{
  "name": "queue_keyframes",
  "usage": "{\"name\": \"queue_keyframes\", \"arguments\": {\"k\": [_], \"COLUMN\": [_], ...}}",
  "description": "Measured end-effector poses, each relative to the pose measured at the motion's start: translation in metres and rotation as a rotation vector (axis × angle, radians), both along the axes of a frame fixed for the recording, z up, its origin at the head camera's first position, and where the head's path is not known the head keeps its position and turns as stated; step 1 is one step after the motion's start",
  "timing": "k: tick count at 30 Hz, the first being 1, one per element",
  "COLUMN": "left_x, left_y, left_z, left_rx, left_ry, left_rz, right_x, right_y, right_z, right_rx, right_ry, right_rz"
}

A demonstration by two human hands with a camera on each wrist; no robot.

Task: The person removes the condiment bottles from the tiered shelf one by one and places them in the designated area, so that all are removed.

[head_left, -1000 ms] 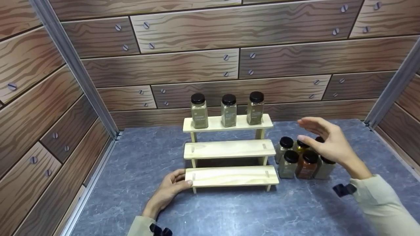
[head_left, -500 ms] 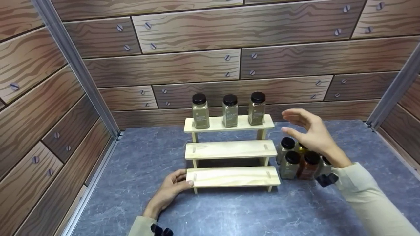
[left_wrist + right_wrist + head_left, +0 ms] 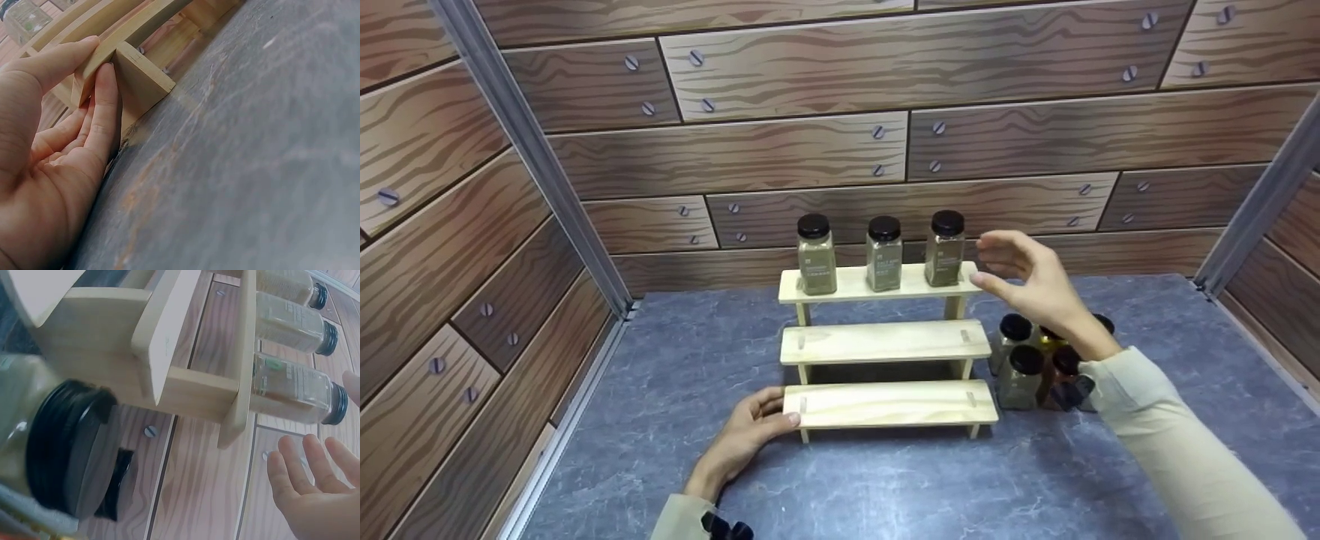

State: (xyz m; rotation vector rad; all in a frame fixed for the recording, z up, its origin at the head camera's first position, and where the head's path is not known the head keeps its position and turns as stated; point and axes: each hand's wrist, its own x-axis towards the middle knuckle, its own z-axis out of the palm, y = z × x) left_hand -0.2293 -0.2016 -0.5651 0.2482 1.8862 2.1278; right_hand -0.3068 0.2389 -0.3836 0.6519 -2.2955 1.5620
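A pale three-tier wooden shelf (image 3: pixel 885 341) stands on the grey table, three black-capped spice jars upright on its top tier. My left hand (image 3: pixel 746 427) pinches the left end of the lowest tier; in the left wrist view its thumb lies on top of the board (image 3: pixel 140 34) and fingertips beneath. Beside the rightmost top jar (image 3: pixel 945 249), my right hand (image 3: pixel 1031 281) holds nothing, fingers apart and gently curved. The right wrist view has those fingers (image 3: pixel 315 472) near that jar's cap (image 3: pixel 337 404). The other two are a left jar (image 3: pixel 817 255) and a middle jar (image 3: pixel 883 255).
Several more black-capped jars (image 3: pixel 1020 379) cluster on the table right of the shelf, partly hidden by my right forearm. One jar's cap (image 3: pixel 67 450) looms close in the right wrist view. Wood-patterned walls (image 3: pixel 810 150) bound the table at back and sides.
My right hand has moved left and away from me, from over the jar cluster to beside the rightmost top jar. My left hand keeps its hold on the shelf.
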Motion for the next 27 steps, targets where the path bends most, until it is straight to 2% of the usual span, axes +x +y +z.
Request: {"name": "queue_keyframes", "arguments": {"k": [10, 18, 27], "left_x": [0.001, 0.000, 0.000], "left_y": [-0.003, -0.002, -0.001], "left_z": [0.001, 0.003, -0.001], "left_rx": [-0.008, -0.012, -0.005], "left_ry": [0.002, -0.003, 0.002], "left_rz": [0.001, -0.007, -0.006], "right_x": [-0.018, -0.032, -0.039], "right_y": [-0.021, -0.035, -0.040], "right_z": [0.005, 0.007, -0.002], "right_rx": [0.003, 0.012, -0.018], "right_ry": [-0.073, -0.068, -0.057], "right_rz": [-0.009, -0.072, -0.070]}}
